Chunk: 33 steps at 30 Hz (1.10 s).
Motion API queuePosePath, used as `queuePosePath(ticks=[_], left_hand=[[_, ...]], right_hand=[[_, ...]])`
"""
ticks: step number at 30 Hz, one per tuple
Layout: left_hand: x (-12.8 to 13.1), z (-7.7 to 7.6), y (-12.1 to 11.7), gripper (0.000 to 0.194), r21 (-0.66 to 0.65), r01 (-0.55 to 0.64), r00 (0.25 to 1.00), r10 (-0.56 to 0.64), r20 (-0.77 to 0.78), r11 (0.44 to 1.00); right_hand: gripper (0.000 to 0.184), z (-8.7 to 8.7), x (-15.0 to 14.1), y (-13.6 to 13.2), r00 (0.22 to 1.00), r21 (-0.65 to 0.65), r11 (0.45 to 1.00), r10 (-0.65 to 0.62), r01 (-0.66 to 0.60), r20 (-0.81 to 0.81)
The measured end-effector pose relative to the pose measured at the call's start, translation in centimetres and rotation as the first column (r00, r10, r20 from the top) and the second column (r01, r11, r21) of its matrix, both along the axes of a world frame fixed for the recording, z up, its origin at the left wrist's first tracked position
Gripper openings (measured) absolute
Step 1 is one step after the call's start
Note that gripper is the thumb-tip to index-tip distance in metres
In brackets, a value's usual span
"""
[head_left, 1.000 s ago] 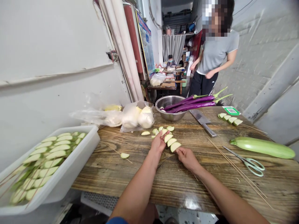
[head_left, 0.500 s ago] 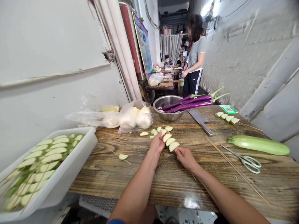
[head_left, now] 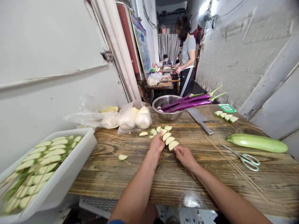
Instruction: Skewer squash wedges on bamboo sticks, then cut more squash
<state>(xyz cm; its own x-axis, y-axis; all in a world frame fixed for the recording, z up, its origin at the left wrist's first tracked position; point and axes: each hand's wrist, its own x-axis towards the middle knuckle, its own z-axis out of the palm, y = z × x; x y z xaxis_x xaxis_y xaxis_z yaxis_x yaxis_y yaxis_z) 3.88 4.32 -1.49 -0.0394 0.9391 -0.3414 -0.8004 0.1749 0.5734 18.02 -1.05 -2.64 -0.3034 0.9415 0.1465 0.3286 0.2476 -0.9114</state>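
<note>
Above the table, the slice row is gripped at its far end by the left hand and pinched at its near end by the right hand, presumably for steadiness. Loose slices are placed nearby, likely for reach.

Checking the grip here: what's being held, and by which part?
A row of pale slices: the left hand holds its far end, the right hand its near end, at the last slice; the exact pinch is hidden.
</note>
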Motion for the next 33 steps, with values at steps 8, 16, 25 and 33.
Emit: queuePosePath(ticks=[8,16,25,33], left_hand=[[-0.7,1.1,-0.5,0.030,0.020,0.004,1.000,-0.004,0.027,1.000],[-1.4,0.7,-0.3,0.020,0.126,-0.138,0.968,0.160,-0.191,0.982],[-1.0,-0.3,-1.0,0.021,0.410,0.034,0.703,0.270,-0.658,0.912],[1.7,0.0,-1.5,0.036,0.365,0.241,0.705,0.096,-0.702,0.899]], right_hand=[[0.036,-0.2,0.0,0.2,1.000,-0.026,1.000,0.005,-0.006,-0.028],[0.035,0.3,1.1,1.2,0.979,-0.051,0.991,-0.132,0.126,-0.155],[0.036,0.4,3.0,3.2,0.893,-0.019,0.922,-0.381,0.388,-0.238],[0.030,0.4,1.1,1.8,0.961,0.073,0.974,-0.197,0.215,-0.195]])
